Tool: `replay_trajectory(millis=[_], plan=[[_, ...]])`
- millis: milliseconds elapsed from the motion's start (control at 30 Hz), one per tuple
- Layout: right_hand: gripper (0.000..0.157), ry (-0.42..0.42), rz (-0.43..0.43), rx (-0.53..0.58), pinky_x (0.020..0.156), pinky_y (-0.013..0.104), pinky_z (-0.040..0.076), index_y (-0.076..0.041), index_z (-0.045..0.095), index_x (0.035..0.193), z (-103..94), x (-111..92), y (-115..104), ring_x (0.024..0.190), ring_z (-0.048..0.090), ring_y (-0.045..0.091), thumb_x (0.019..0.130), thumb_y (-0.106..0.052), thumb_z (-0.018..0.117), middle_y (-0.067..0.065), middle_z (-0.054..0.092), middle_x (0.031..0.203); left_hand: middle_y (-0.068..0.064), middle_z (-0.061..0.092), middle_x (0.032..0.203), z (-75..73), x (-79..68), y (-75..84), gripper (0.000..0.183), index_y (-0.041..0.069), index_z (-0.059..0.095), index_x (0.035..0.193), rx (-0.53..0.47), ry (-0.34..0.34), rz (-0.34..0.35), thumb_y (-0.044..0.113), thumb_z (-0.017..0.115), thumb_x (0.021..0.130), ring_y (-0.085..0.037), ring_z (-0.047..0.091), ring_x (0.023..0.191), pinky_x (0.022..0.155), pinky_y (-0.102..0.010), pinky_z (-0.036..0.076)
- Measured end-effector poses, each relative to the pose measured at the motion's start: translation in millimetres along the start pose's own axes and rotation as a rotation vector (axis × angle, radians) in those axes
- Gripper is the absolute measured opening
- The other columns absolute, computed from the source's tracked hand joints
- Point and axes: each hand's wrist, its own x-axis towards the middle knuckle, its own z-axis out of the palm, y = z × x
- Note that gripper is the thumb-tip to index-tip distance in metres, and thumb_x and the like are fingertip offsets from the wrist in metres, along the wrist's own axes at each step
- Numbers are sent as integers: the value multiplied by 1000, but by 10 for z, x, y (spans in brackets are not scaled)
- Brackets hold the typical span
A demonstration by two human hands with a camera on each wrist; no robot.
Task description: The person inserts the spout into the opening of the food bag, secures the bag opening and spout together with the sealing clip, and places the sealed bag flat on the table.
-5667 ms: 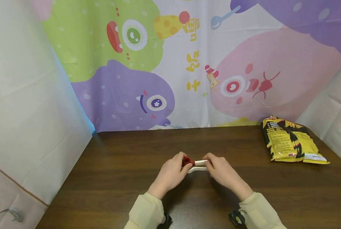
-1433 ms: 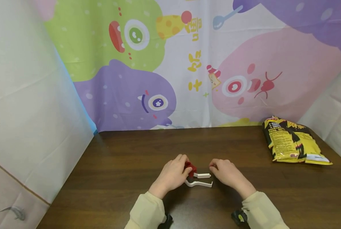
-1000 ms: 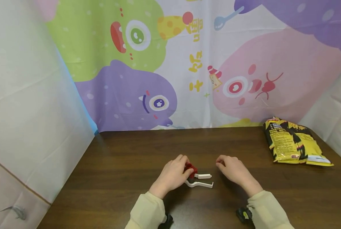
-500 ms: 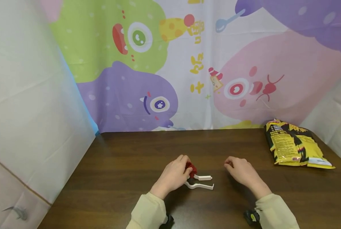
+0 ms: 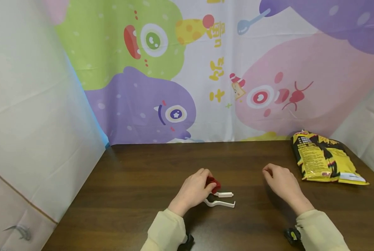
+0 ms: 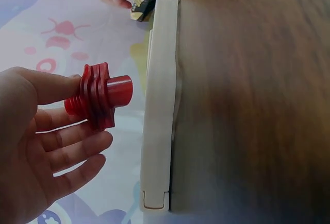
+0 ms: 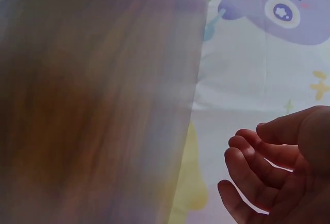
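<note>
My left hand (image 5: 194, 188) pinches a red ribbed cap (image 6: 96, 95) with a short round tube, between thumb and forefinger; its other fingers are spread in the left wrist view. Close beside the cap, a white bag clip (image 6: 160, 100) lies on the table, its two long arms apart in the head view. The left hand covers the clip's left end (image 5: 219, 203) there. My right hand (image 5: 282, 183) hovers over the table to the right of the clip. Its fingers (image 7: 252, 175) are loosely curled, holding nothing.
A black and yellow snack bag (image 5: 328, 158) lies at the back right, beyond the right hand. A cartoon-printed cloth (image 5: 149, 104) hangs behind the dark wooden table (image 5: 118, 195). Pale cloth walls (image 5: 33, 104) stand at both sides.
Both hands held the clip at first; it was then lowered to the table. The right hand let go and moved right towards the snack bag. The left hand keeps the red cap.
</note>
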Motion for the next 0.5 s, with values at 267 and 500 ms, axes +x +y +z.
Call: replay_trajectory(millis=[267,500], plan=[[19,21,32,-30,49,36,43,-1,63,96,-81,23,148,60,54,19,89,-16,53,16,64,85,6,55,83,1,22,50,19,16,56,90,-12,21,-27,34,59,86,-8,51,68,63,-22,43],[22,70,65,-48,51,41,44,3,61,98,-196,50,309,64,56,27,89,-16,53,21,61,88,6,56,84,28,41,87,19,16,56,90,-21,38,-27,34,61,86,-8,52,69,64,-23,43]])
